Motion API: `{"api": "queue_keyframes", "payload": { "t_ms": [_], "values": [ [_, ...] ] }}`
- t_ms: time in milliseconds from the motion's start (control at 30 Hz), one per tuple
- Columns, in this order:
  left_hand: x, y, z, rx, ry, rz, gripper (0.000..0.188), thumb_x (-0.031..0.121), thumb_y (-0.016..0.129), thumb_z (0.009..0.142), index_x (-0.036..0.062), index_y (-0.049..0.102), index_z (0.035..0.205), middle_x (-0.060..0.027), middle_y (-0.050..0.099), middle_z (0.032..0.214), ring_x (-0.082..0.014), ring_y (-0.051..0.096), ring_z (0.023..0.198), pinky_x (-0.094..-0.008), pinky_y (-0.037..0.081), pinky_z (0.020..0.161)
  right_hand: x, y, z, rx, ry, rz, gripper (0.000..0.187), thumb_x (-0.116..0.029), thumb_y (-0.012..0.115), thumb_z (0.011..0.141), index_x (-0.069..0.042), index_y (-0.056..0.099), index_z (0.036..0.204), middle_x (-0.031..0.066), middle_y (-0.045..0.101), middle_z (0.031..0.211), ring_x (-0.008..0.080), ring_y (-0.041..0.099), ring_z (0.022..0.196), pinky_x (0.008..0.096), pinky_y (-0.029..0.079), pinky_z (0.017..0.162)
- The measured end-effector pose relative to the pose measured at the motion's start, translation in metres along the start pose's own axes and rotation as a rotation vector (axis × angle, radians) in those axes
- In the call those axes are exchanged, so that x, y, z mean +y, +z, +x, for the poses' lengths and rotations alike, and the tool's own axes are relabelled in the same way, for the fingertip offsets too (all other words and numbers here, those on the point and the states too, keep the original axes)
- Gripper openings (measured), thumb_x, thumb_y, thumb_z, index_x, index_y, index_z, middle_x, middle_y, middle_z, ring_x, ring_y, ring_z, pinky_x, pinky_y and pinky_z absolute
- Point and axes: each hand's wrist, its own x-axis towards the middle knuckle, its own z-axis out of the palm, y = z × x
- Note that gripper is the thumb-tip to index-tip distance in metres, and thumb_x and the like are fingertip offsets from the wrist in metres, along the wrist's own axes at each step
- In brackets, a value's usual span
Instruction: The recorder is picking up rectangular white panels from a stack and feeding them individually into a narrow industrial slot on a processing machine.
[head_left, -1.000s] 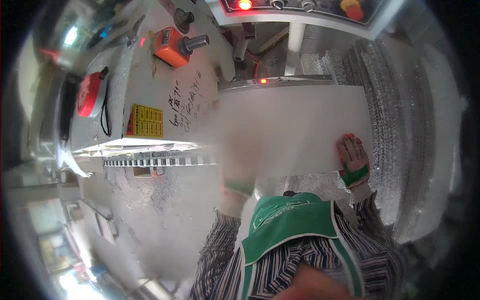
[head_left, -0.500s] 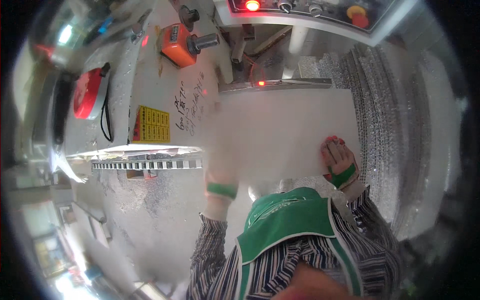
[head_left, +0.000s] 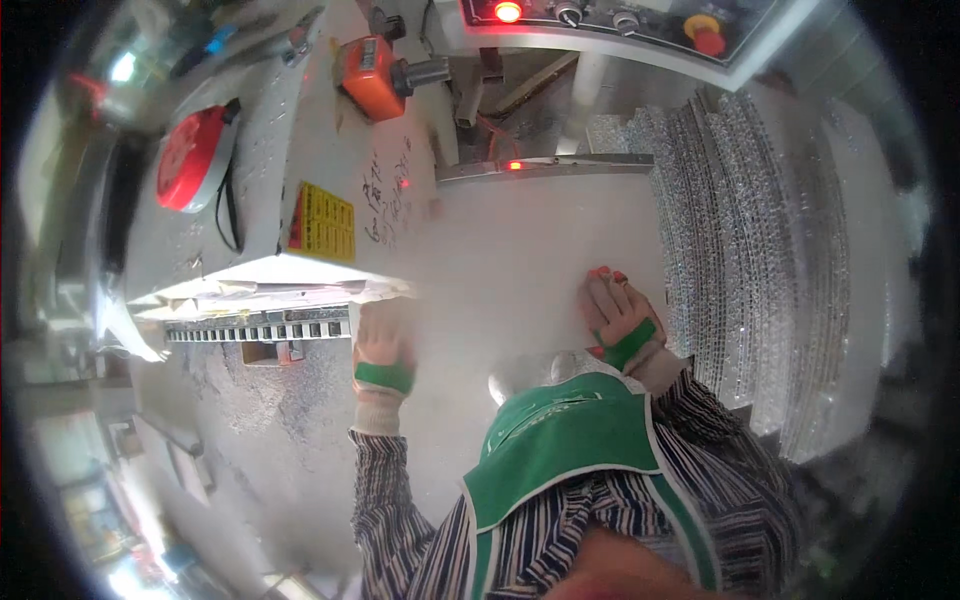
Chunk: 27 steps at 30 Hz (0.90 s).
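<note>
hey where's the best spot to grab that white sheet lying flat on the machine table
Probably at its near edge. The white sheet lies flat and wide, so two spread hands suit it, as now: left hand near the left corner, right hand on the right side, beside the stack of ribbed panels.

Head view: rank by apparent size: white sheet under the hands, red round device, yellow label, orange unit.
1. white sheet, by far the largest.
2. red round device.
3. yellow label and orange unit: look about alike, so unranked; fisheye bending near the rim adds doubt.
</note>
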Motion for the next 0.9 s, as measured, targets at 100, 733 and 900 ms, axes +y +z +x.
{"api": "queue_keyframes", "payload": {
  "t_ms": [100, 733, 900],
  "values": [
    [-0.014, -0.004, -0.002, 0.014, 0.010, 0.024, 0.069, 0.015, 0.066, 0.082, 0.0124, 0.051, 0.149, -0.0152, 0.049, 0.152, -0.0365, 0.044, 0.143, -0.0526, 0.035, 0.121, -0.012, 0.000, 0.013, -0.028, 0.013, 0.009, 0.054, -0.028, 0.062, 0.089, -0.002, 0.054, 0.137, 0.0196, 0.057, 0.138, 0.0362, 0.058, 0.130, 0.0494, 0.049, 0.109],
    [0.036, -0.038, -0.148, -0.069, -0.274, -0.341, 0.059, 0.028, 0.066, 0.089, 0.0115, 0.052, 0.144, -0.0177, 0.046, 0.154, -0.0377, 0.044, 0.144, -0.0527, 0.035, 0.119, -0.094, 0.011, 0.080, -0.087, -0.043, 0.013, 0.068, -0.029, 0.061, 0.089, -0.003, 0.044, 0.149, 0.0208, 0.043, 0.152, 0.0372, 0.042, 0.143, 0.0492, 0.041, 0.115],
    [0.027, -0.013, -0.199, -0.055, -0.247, -0.331, 0.058, 0.027, 0.066, 0.089, 0.0122, 0.052, 0.143, -0.0167, 0.046, 0.154, -0.0363, 0.044, 0.143, -0.0512, 0.036, 0.119, -0.121, 0.047, 0.097, -0.062, -0.040, -0.095, 0.059, -0.022, 0.055, 0.095, -0.004, 0.044, 0.150, 0.0168, 0.040, 0.155, 0.0346, 0.038, 0.146, 0.0483, 0.039, 0.118]
  ]
}}
